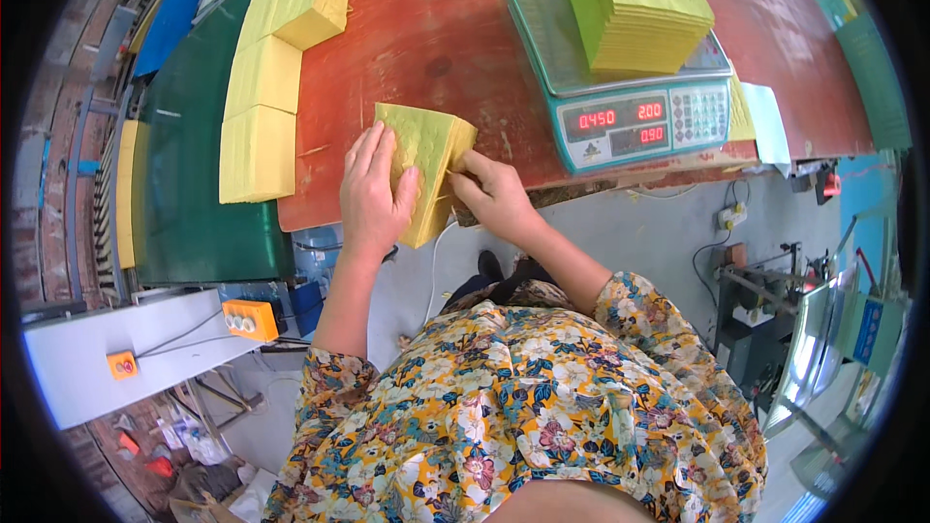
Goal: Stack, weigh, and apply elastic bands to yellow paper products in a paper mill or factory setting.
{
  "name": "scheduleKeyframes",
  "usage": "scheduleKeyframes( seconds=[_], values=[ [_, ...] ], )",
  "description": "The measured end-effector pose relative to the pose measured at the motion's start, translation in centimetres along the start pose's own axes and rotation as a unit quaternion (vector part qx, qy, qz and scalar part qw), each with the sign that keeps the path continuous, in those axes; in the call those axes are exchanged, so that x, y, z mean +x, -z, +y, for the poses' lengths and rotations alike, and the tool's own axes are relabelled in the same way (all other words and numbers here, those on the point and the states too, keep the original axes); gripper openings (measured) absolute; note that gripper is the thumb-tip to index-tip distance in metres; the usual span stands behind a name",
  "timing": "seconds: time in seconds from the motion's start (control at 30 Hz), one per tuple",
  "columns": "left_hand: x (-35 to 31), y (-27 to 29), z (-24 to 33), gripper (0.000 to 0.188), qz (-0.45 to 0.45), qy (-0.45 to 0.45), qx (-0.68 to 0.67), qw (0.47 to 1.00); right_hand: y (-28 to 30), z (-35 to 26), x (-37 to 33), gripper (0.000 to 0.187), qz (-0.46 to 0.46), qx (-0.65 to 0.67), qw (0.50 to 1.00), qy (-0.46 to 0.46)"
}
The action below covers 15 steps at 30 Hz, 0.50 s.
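Observation:
A stack of yellow paper sheets (pixel 433 131) stands tilted at the front edge of the red table, its near end jutting past that edge. My left hand (pixel 373 184) lies on the stack's broad face, fingers stretched out and thumb apart. At the stack's right side, my right hand (pixel 494 196) is closed in a pinch against the sheet edges. What its fingertips hold is hidden; a thin strand shows just beside them. To the right, a teal digital scale (pixel 635 126) with a lit red display carries a taller stack of yellow-green paper (pixel 635 15).
Several yellow paper blocks (pixel 260 150) line the left of the red table (pixel 436 24), beside a dark green surface (pixel 199 150). A pale sheet (pixel 765 126) hangs over the front edge right of the scale. An orange switch box (pixel 249 320) sits at lower left; metal machinery (pixel 765 300) stands at right.

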<state>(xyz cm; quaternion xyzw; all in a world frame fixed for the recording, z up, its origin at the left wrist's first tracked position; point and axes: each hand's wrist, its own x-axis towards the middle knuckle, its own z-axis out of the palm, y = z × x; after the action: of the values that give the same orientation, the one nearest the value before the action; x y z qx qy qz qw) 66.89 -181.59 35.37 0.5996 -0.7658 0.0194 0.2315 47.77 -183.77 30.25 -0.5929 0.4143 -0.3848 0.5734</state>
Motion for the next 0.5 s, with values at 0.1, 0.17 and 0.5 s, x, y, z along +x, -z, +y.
scheduleKeyframes(
  seconds=[0.1,0.17,0.5],
  values=[
    [-0.5,0.2,-0.5,0.048,0.007,-0.017,-0.021,1.0,0.6,3.4,-3.6,0.016,-0.04,0.057,0.996,-0.057],
    [-0.5,-0.1,-0.7,0.048,0.01,-0.034,-0.039,0.999,1.3,7.5,-6.7,0.017,-0.1,-0.134,0.985,-0.051],
    [-2.5,0.1,-1.9,0.049,0.038,-0.101,-0.076,0.991,-2.8,6.4,-5.2,0.023,0.224,-0.007,0.968,-0.109]
  ],
)
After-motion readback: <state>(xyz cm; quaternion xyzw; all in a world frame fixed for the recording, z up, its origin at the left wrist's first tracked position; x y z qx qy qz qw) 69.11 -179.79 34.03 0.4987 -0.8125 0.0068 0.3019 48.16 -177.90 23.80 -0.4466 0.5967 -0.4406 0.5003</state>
